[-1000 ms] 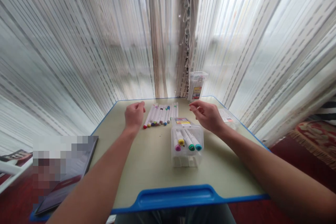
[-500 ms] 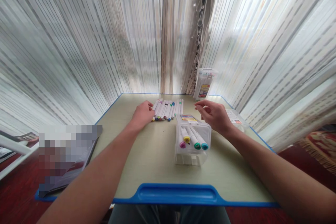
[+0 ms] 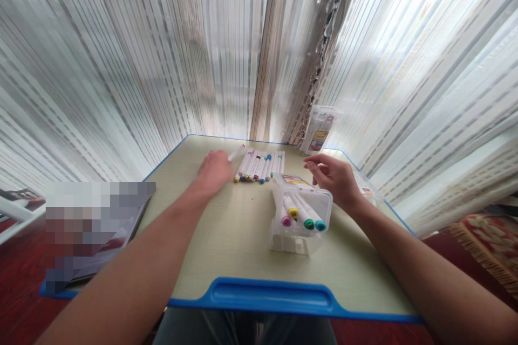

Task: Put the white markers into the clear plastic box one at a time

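Note:
My left hand (image 3: 214,168) is closed around a white marker (image 3: 237,152), whose far end sticks out past the fingers. Beside it, several white markers (image 3: 259,166) with coloured ends lie in a row on the table. My right hand (image 3: 329,172) hovers at the right, fingers curled together, with nothing showing in them. Just left of and nearer than that hand stands a clear plastic case (image 3: 279,240). In its tilted upper part rest several markers (image 3: 301,207), their pink, yellow, green and blue ends facing me.
A second clear case (image 3: 319,132) stands upright at the table's back edge. A clear lid-like piece (image 3: 366,186) lies behind my right wrist. On the left is a dark flat item (image 3: 133,226), partly blurred out. The table (image 3: 226,248) has a blue rim; string curtains hang behind it.
My left hand has drawn a marker from the left end of the row, moving it slightly left and away. My right hand keeps nearly the same pose. The view has shifted a little.

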`<state>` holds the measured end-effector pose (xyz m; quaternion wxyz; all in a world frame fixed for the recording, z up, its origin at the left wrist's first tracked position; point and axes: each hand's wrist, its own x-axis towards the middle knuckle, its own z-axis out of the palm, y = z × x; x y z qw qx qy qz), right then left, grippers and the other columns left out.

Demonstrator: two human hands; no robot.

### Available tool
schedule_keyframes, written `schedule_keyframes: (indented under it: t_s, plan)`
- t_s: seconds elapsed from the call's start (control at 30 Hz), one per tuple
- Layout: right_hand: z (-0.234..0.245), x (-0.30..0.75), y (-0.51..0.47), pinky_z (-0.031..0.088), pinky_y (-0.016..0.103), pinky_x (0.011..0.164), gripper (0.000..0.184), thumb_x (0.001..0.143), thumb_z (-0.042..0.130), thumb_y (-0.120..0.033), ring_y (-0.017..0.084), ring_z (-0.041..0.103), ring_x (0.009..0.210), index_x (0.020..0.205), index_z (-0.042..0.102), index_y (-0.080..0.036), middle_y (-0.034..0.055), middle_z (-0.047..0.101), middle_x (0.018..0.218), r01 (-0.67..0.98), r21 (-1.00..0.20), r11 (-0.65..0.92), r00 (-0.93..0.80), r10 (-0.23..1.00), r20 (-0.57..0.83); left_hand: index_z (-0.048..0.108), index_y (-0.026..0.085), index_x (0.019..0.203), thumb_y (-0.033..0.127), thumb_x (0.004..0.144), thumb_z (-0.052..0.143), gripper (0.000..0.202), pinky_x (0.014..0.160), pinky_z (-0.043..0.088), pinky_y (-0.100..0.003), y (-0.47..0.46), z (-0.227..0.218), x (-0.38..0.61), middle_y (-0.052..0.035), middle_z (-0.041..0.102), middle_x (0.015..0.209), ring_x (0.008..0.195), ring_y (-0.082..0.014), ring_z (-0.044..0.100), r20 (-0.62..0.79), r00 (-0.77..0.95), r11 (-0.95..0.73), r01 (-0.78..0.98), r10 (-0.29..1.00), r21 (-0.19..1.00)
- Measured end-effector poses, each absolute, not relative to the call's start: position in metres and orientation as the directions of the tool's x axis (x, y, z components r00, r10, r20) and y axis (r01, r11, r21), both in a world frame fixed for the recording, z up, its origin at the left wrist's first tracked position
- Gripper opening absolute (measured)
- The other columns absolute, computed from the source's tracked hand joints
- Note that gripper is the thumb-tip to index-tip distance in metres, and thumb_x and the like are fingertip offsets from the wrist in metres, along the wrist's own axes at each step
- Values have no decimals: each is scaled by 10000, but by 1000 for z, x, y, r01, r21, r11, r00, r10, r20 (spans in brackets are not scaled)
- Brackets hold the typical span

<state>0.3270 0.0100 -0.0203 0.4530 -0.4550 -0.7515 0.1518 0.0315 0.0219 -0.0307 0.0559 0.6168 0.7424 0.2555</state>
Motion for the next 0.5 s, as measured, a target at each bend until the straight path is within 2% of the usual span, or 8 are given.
schedule_keyframes:
  t_s: [0.13,0.17,0.23,0.27,0.33,0.4,0.5]
  plan:
    - [-19,327,10,453,233,448,223,866,581,-339,122,602,435,889,691,-146,48,698,709,538,-641,547,-177,817,548,687,130,991,186,859,522,219,866,489,-374,21,-21,38,-183,690,1063,990,-285,659,333,-256,49,852,907,522]
    - [-19,327,9,455,232,449,224,868,582,-342,120,602,435,891,689,-146,49,701,714,533,-643,550,-176,815,552,663,138,1030,196,872,512,226,844,500,-361,19,-17,42,-165,690,1072,958,-263,668,357,-252,15,834,899,552]
    - [-18,327,9,455,229,444,234,877,580,-353,115,597,436,901,685,-144,54,707,730,514,-652,557,-171,811,559,598,173,1088,251,896,503,229,703,527,-310,15,-12,53,-105,698,1034,757,-189,683,393,-225,-78,778,892,623]
    - [-18,326,9,451,226,437,246,884,575,-363,112,594,436,908,682,-143,57,709,740,500,-660,561,-167,810,561,570,179,1090,277,891,525,226,622,520,-294,12,-10,59,-90,697,995,654,-164,664,415,-199,-200,646,888,737]
    - [-18,326,9,436,222,419,282,902,557,-395,106,587,437,923,675,-141,63,709,764,462,-686,562,-156,813,561,534,185,1047,306,868,576,220,542,499,-271,4,-6,73,-63,698,901,565,-136,627,404,-124,-344,342,906,875]
    - [-18,327,11,425,221,410,320,917,537,-431,101,580,441,938,670,-141,64,704,782,422,-714,558,-145,819,555,531,178,1001,316,823,659,259,533,477,-245,-4,-2,84,-66,712,877,617,-139,640,331,-46,-324,111,943,939]
    - [-18,328,13,422,227,416,351,927,521,-463,96,574,448,957,668,-145,64,700,814,383,-744,548,-127,829,545,557,166,957,301,785,723,274,505,413,-209,-14,5,95,-76,731,872,638,-115,594,285,47,-277,-134,957,952]
